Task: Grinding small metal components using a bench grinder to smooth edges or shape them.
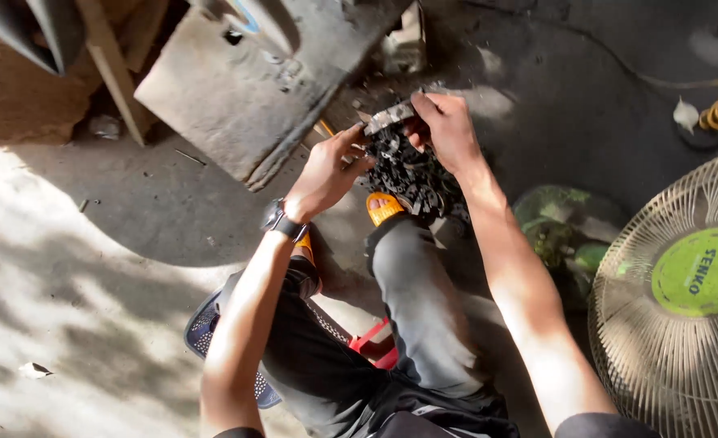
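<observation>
I am squatting on a concrete floor. My right hand grips one end of a flat greyish metal piece, held above a heap of small dark metal parts. My left hand, with a black watch on its wrist, has its fingers pinched at the other end of the same piece. The heap lies just past my orange sandal. Whether the left fingers truly grasp the piece or only touch it is hard to tell.
A grey stone slab lies tilted ahead on the left, with a wooden stick beside it. A cream fan grille with a green hub stands at the right. A greenish bag sits beside my right forearm. A cable crosses the floor at upper right.
</observation>
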